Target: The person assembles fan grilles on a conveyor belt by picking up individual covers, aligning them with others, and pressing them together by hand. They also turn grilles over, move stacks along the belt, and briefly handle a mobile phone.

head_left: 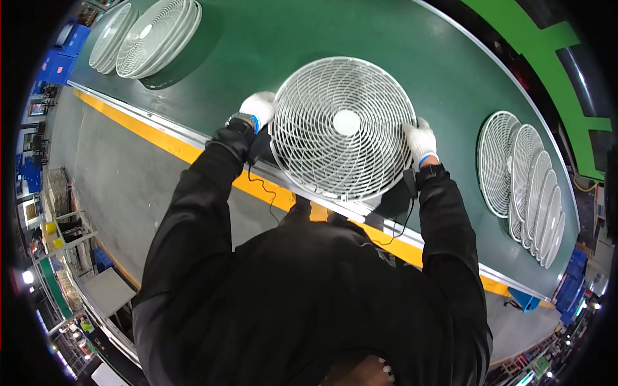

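Observation:
A round white fan grille [309, 138] with spiral ribs and a plain disc at its centre is held between my two hands, over the near edge of the green work surface. My left hand [260, 108], in a white glove with a blue cuff, grips the rim at its left side. On the opposite side my right hand [421, 140], gloved the same way, has its fingers closed on the rim. The thumbs and fingertips behind the ribs are partly hidden. Dark bands with thin cables are at both wrists.
Stacked white fan grilles [158, 38] lie at the far left of the green surface [257, 38]. A row of overlapping grilles [496, 164] leans at the right. A metal edge and a yellow strip [138, 128] run along the near side. Green machinery [547, 58] stands beyond.

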### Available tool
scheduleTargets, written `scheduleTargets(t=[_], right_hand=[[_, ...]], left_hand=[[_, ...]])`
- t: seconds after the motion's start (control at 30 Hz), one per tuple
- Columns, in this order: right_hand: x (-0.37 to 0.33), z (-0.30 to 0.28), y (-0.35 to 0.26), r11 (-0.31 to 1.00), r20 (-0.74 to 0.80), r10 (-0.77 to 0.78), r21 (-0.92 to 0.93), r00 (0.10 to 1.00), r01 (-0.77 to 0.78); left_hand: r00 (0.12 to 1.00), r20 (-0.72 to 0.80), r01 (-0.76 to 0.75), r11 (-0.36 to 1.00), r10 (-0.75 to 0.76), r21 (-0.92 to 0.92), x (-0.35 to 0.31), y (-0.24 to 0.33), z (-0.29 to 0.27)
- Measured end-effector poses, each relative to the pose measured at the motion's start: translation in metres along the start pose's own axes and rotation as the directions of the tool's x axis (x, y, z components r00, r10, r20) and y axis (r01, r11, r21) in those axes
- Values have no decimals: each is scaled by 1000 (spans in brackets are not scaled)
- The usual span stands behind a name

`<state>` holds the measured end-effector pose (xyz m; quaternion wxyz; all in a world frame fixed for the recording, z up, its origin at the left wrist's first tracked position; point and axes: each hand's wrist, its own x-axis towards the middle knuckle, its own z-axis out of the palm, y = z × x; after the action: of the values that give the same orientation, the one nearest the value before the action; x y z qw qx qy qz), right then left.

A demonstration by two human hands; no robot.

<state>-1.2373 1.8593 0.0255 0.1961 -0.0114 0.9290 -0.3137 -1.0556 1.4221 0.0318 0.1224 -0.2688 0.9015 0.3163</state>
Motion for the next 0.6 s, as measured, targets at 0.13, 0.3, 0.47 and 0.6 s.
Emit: scheduleTargets(t=[0.13,0.3,0.47,0.6], right_hand=[[-11,-21,-17,918,162,101,366,982,-154],[-30,-68,-45,735,139,-35,675,990,-69],[-63,-126,-109,702,-88,-237,673,968,233],[-107,-156,-131,696,-217,-369,580,904,423]], left_hand=[[982,111,-108,943,149,-315,14,-40,-3],[974,199,133,437,108,-889,-6,19,-30],[959,-185,-269,481,216,-834,-60,98,-112],[913,-286,-407,643,290,-648,-96,111,-149]])
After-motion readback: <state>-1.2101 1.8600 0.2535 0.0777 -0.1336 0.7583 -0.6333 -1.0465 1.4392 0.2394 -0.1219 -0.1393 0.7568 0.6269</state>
